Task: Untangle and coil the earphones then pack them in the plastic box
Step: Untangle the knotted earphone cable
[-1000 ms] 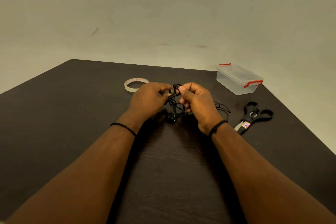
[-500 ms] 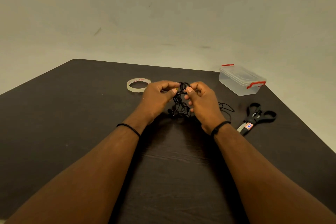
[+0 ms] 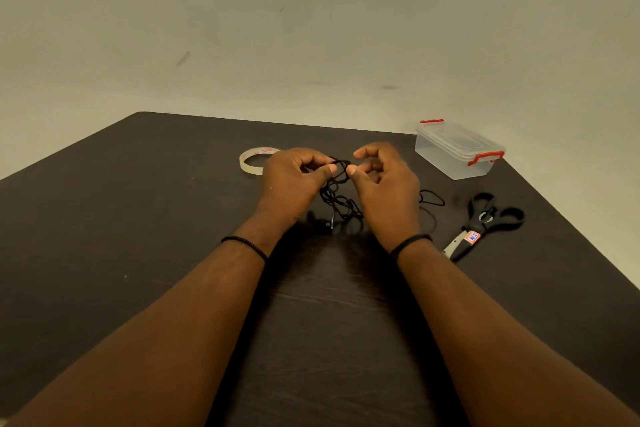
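— Where are the earphones?

— The tangled black wired earphones (image 3: 337, 196) hang between my two hands at the centre of the frame. The top of the knot is lifted off the dark brown wooden table (image 3: 104, 236), the lower loops and an earbud trail down onto it, and a loose loop of cord lies on the table just right of my right wrist.

— What are your fingers doing?

— My left hand (image 3: 294, 180) has its fingers curled, thumb and forefinger pinching the top of the tangle. On my right hand (image 3: 384, 184) the thumb tip presses against the same knot; the forefinger arches above it and the other fingers are bent loosely. Whether that hand truly grips the cord, I cannot tell.

— And the box?

— The clear rectangular plastic box with red clips (image 3: 457, 152) sits at the right of the frame, upper side, lid on, well apart from the earphones.

— Anything else?

— A roll of clear tape (image 3: 251, 163) lies just behind my left hand, and black-handled scissors (image 3: 485, 222) lie at the right, below the box.
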